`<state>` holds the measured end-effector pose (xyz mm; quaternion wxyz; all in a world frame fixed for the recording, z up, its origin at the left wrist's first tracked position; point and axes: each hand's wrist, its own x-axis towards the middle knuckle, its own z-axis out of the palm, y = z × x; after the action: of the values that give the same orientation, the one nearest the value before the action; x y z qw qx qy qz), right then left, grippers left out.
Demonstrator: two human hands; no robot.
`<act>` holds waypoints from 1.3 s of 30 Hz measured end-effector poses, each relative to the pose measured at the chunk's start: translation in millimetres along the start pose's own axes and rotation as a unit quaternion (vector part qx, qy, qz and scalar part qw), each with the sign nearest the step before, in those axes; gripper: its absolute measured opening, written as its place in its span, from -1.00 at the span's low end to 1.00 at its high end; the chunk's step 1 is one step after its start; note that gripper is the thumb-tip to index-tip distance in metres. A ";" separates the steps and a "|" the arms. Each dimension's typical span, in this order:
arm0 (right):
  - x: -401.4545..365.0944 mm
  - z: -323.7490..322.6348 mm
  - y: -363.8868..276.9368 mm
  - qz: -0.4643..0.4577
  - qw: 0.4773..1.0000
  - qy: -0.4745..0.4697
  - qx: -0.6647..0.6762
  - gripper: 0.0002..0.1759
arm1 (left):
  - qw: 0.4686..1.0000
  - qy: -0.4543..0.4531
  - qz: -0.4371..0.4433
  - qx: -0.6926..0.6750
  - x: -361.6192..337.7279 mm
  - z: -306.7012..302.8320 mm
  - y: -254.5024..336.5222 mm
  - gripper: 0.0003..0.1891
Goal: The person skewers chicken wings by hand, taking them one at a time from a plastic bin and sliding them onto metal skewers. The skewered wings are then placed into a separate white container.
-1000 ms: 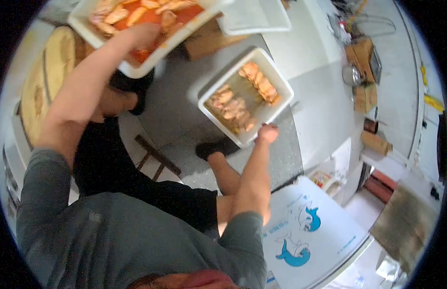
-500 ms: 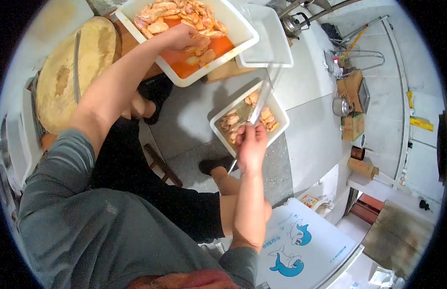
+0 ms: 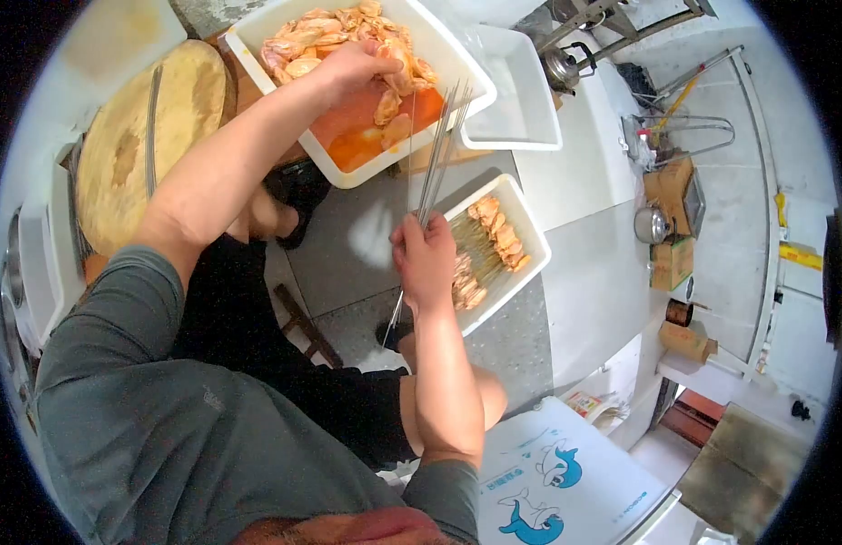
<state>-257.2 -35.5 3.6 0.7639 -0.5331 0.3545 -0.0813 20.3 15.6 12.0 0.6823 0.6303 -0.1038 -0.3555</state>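
Observation:
My left hand (image 3: 356, 69) is closed on a piece of marinated chicken wing (image 3: 399, 74) over a large white tub (image 3: 489, 86). The tub holds a heap of similar chicken pieces (image 3: 303, 45) and orange-red marinade (image 3: 348, 145). A bundle of thin metal skewers (image 3: 435, 163) is gripped in my right hand (image 3: 425, 259), their upper ends fanned towards the large tub. Just right of that hand, a smaller white tub (image 3: 541, 238) contains threaded chicken skewers (image 3: 498, 234), the meat lying in rows along two sides.
Another white tub (image 3: 512, 82) stands beside the large one. At the left is a round wooden chopping block (image 3: 121, 154) with metal rods across it. A white dolphin-printed lid (image 3: 566, 481) lies at lower right. Kettles (image 3: 653, 222) and cardboard boxes (image 3: 671, 263) sit farther right.
My right hand has moved left and away from the smaller tub with the skewers, which now point up towards the large tub. My left hand stays over the large tub with chicken.

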 end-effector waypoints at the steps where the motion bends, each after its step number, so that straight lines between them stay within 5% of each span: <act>1: 3.3 -0.3 -0.5 -0.001 1.000 0.003 -0.008 -0.87 | 1.000 0.003 0.003 -0.027 -0.8 5.9 0.3 -0.85; 10: 29.6 4.8 -1.9 -0.001 0.998 0.030 -0.055 -0.86 | 0.988 -0.035 0.006 -0.153 12.3 8.6 -14.7 -0.75; 22: 32.8 10.7 -6.5 -0.054 0.995 0.023 -0.082 -0.82 | 0.990 -0.054 0.000 -0.130 19.3 -0.6 -18.5 -0.69; 28: 36.4 7.7 0.0 -0.046 0.995 0.039 -0.081 -0.81 | 0.986 -0.072 0.019 -0.151 19.7 -2.6 -19.0 -0.75; 31: 37.1 8.2 -0.2 -0.055 0.995 0.044 -0.076 -0.80 | 0.979 -0.049 0.001 -0.197 13.9 1.6 -14.6 -0.96; 39: 38.7 9.5 0.7 -0.063 0.993 0.057 -0.087 -0.80 | 0.986 -0.015 -0.007 -0.167 9.2 5.4 -10.2 -0.92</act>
<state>-223.0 -47.4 -12.9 0.6866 -0.6134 0.3688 -0.1278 20.2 6.2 0.6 0.7740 0.5026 -0.0490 -0.3820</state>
